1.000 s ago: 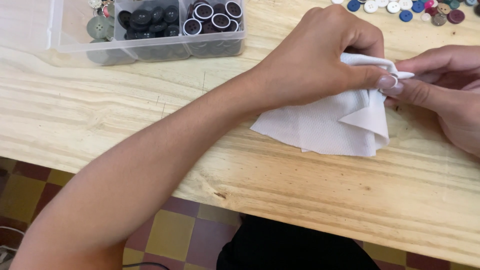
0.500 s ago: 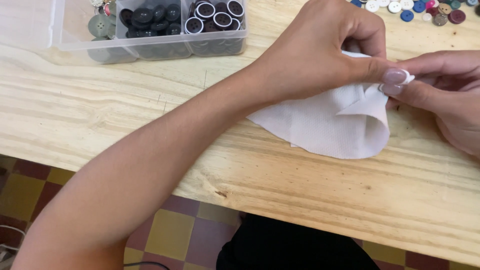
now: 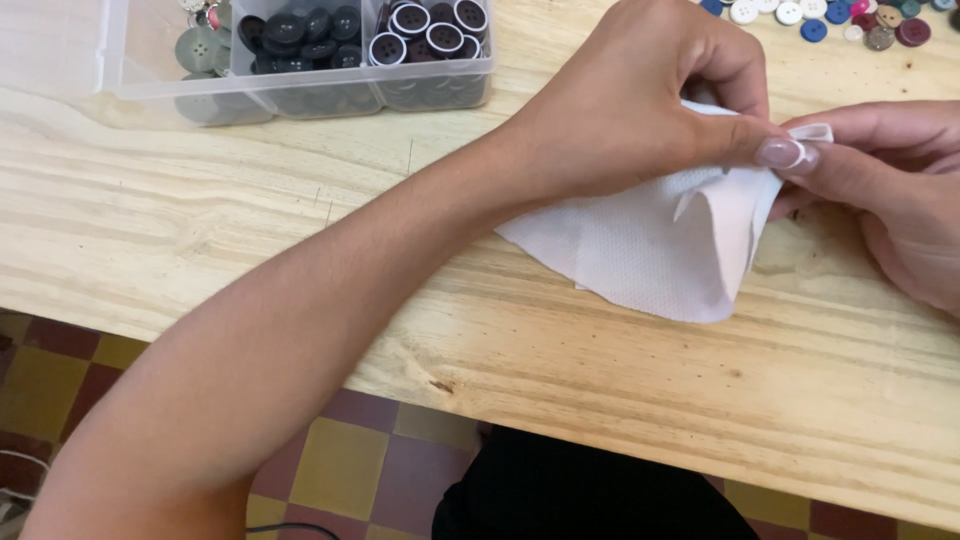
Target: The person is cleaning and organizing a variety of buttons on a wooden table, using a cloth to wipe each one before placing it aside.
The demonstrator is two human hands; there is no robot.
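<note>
While we look down at the wooden table [image 3: 250, 230], we see our two hands meet over a white cloth [image 3: 650, 250]. Our left hand [image 3: 640, 100] comes across from the left side, and its thumb and fingers pinch the top edge of the cloth. Our right hand [image 3: 890, 190] comes in from the right edge of the picture, and its fingers pinch the same top edge, right beside the left thumb. Both hands are closed on the cloth, and their fingertips touch each other there.

We hold the top of the cloth up a little, so it is bunched and folded. The rest of it hangs down and lies on the table, just under our hands. We cannot tell if something small sits between our fingertips, because the fingers hide that spot.

At the top left stands a clear plastic box [image 3: 300, 85] with small rooms in it. We see dark buttons [image 3: 300, 40] in one room and dark buttons with white rims [image 3: 425, 30] in the next room. At the top right, well apart from the box, loose coloured buttons [image 3: 850, 20] lie on the table. Below the table edge we see a checked floor [image 3: 350, 460].
</note>
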